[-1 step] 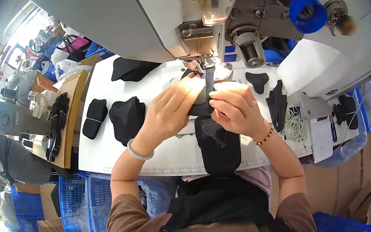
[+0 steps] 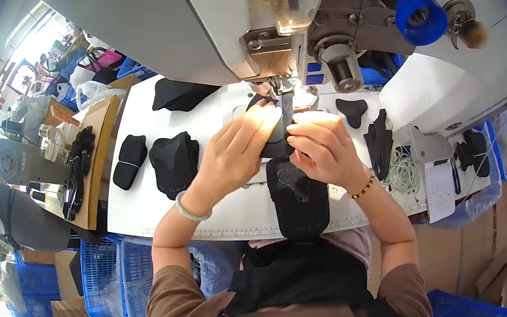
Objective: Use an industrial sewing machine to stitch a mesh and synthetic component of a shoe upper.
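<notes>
Under the sewing machine's lit needle area (image 2: 286,86) lies a black fabric piece (image 2: 277,146) with a dark grey strip (image 2: 286,112) running up its top toward the presser foot. My left hand (image 2: 240,138) closes on its left side, fingers straight and together; the thumb is mostly hidden. On the right side, my right hand (image 2: 325,144) has its fingers bent and pinches the edge of the piece beside the strip. Closer to me, a rounded black fabric pad (image 2: 298,207) with a light stitched outline hangs over the table's front edge.
Left on the white table (image 2: 129,215) lie a tied black bundle (image 2: 130,162), a stack of black pieces (image 2: 174,163) and more black fabric (image 2: 181,95). To the right are a small black cutout (image 2: 351,111), black strips (image 2: 378,143), pale cord (image 2: 403,173) and a notepad (image 2: 439,194). Blue crates (image 2: 97,279) stand below.
My left hand has shifted slightly right, and the near end of the black fabric piece has turned a little with it. My right hand has barely moved.
</notes>
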### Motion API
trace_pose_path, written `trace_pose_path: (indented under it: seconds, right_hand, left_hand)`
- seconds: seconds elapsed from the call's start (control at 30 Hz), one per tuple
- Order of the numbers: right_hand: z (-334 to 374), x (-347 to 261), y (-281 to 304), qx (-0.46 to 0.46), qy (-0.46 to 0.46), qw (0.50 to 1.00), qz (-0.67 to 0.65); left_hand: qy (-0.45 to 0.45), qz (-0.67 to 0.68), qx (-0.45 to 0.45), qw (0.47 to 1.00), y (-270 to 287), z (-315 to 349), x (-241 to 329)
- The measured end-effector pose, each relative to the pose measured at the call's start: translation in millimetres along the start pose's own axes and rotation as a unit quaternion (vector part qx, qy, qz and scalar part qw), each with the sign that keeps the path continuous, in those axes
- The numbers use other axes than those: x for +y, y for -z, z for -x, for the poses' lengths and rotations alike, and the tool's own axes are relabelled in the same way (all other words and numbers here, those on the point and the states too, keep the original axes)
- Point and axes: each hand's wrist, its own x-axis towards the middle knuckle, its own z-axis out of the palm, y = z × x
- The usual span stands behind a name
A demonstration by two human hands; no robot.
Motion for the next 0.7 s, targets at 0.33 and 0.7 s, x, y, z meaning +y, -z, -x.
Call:
trace_pose_path:
  seconds: [0.33,0.7]
  right_hand:
    - [-8.2,11.3,20.1,-0.030,-0.001,0.999,-0.034]
    - [-10.0,11.6,20.6,-0.073,0.015,0.997,-0.027]
  left_hand:
    - [0.051,-0.050,0.026,0.997,-5.8,-2.9,24.4]
    - [0.007,-0.048,0.050,0.998,-10.7,-1.0,6.9]
